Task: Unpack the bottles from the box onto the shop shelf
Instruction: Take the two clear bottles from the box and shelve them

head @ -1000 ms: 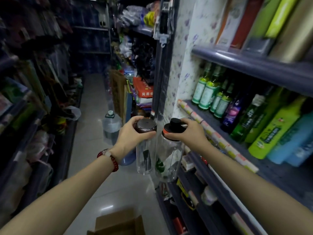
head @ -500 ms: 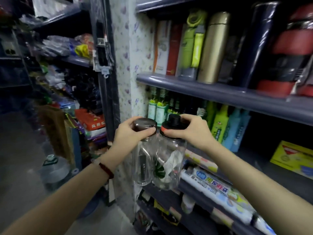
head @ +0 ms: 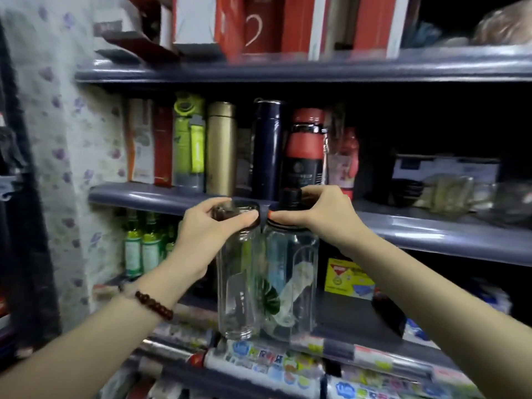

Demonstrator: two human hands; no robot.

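Observation:
My left hand (head: 205, 234) grips the dark brown lid of a slim clear bottle (head: 237, 286). My right hand (head: 319, 214) holds the black-and-orange cap of a wider clear bottle (head: 290, 283) with a green leaf print. Both bottles hang upright, side by side and touching, in front of the grey middle shelf (head: 431, 231). Their caps are level with that shelf's front edge. The box is out of view.
Flasks and bottles stand on the middle shelf: a gold flask (head: 221, 148), a navy flask (head: 266, 148), a red-and-black bottle (head: 305, 154). Red boxes (head: 259, 24) fill the top shelf. Green bottles (head: 141, 249) and a yellow box (head: 347, 277) sit lower.
Both hands have lifted the two bottles from lower-shelf height up to the middle shelf's edge, and my view has turned from the aisle to face the shelves.

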